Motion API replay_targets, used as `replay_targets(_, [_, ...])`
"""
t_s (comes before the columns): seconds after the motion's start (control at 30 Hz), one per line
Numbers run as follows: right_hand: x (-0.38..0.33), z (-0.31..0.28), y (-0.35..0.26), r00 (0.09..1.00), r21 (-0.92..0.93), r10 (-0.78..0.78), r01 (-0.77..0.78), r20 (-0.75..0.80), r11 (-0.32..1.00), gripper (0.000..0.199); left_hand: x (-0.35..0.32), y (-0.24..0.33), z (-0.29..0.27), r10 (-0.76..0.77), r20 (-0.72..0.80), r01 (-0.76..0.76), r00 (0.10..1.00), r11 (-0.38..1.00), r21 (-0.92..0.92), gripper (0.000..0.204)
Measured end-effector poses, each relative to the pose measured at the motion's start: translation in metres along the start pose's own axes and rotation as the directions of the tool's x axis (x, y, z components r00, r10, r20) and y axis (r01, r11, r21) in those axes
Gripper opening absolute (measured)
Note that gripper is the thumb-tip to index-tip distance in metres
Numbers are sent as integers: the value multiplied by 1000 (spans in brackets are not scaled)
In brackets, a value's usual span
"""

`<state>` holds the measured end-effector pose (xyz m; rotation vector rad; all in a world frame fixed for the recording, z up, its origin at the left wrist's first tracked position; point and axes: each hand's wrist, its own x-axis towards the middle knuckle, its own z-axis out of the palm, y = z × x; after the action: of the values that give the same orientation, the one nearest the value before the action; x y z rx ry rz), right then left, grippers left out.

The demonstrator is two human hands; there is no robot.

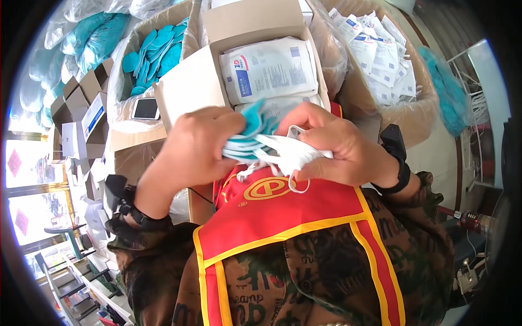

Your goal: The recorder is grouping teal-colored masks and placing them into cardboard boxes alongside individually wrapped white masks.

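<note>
A small stack of teal face masks (pixel 251 130) is held in front of my chest. My left hand (pixel 201 144) is closed around the left side of the stack, thumb below and fingers above. The masks' white ear loops (pixel 296 155) are bunched together on the right. My right hand (pixel 342 149) grips that bunch between thumb and fingers, and one loop hangs down under it. Just beyond my hands, an open carton (pixel 190 81) contains white printed packs (pixel 272 70) lying flat. My hands partly hide its near end.
At the far left, a plastic-lined box (pixel 117 81) is filled with loose teal masks (pixel 155 57). A phone (pixel 146 108) rests at its near edge. To the right, another lined box (pixel 424 108) contains many white sachets (pixel 383 60). Folded small cartons (pixel 81 119) are piled at the left.
</note>
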<state>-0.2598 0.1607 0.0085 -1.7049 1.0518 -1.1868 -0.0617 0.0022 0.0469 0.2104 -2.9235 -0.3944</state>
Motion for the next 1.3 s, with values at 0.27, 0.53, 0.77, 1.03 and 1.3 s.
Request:
replay_targets(0.27, [25,12,-31,957,100,-285,289,-60,952,15,0,3,17,16,-33,-31,999,843,-537,34])
replay_targets(0.53, [-16,1,-64,874,332,0,-184,486,925,26,-36,49,-35,329,146,-323,933,944,-65,19])
replay_targets(0.77, [-37,-60,-83,924,33,323,-336,207,941,23,-97,-6,-60,-166,-91,183,982,955,233,25])
replay_targets(1.03, [3,-32,15,821,377,553,-472,-141,797,31,-21,-3,-44,-39,-209,100,977,952,289,32])
replay_targets(1.3, [43,5,37,942,524,321,-324,99,788,58,14,20,-28,41,-229,61,973,906,419,28])
